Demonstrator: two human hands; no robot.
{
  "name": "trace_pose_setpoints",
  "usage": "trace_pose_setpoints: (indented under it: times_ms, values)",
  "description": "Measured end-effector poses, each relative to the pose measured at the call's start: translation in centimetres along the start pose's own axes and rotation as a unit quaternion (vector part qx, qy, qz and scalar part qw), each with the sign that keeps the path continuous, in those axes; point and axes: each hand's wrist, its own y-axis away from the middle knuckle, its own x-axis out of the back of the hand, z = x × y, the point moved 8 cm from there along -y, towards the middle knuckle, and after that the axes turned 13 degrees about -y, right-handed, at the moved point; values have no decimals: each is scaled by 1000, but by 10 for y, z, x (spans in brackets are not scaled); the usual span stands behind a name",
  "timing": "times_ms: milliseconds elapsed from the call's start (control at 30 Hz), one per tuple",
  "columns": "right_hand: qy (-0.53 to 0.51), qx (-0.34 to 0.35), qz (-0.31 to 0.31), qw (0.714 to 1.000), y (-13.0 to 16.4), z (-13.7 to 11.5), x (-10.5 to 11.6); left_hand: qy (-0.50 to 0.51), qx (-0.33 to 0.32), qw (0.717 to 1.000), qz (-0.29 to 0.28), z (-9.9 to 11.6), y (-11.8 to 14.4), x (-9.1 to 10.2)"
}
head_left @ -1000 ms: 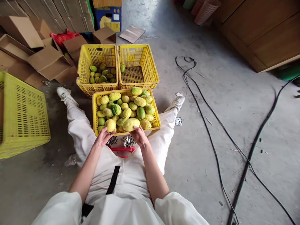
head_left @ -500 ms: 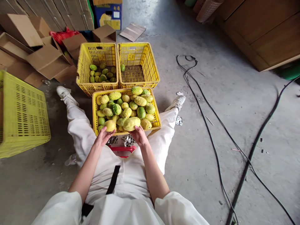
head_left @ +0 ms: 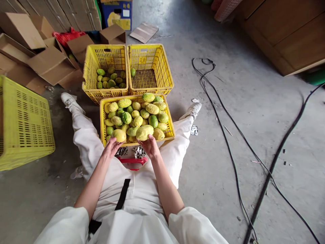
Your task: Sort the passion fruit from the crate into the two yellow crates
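Observation:
My left hand is closed around the near side of a smooth yellow round fruit. In my right hand is a longer, pale yellow-green oval fruit, melon-like, its left end tilted down. Both fruits are held over the near edge of a shallow yellow crate. Heaped inside that crate are several green and yellow oval fruits, some ridged or blotchy. I cannot tell their exact kind. My fingers partly hide the undersides of the two held fruits.
Two deeper yellow crates stand beyond: the left crate contains several fruits, the right crate one green fruit. Another yellow crate is at far left. Opened cardboard boxes lie behind it. Black cables cross the floor at right.
The oval fruit in my right hand has turned so its left end dips, and it has shifted slightly right. My left hand keeps its hold on the round fruit.

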Motion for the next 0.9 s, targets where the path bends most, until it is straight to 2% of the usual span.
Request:
trace_pose_setpoints:
  times_ms: [133,300,533,900]
  values:
    - [-11,-16,-17,1000,1,5,-3,-3,-1,1000,-20,1,0,-4]
    - [0,-15,-3,1000,-2,7,2,13,18,1000,11,-4,-3,4]
    - [12,-28,-2,1000,-2,9,-1,15,29,999,-5,-8,-3,4]
    - [21,-25,-4,999,-2,8,-5,16,43,999,15,-10,-6,7]
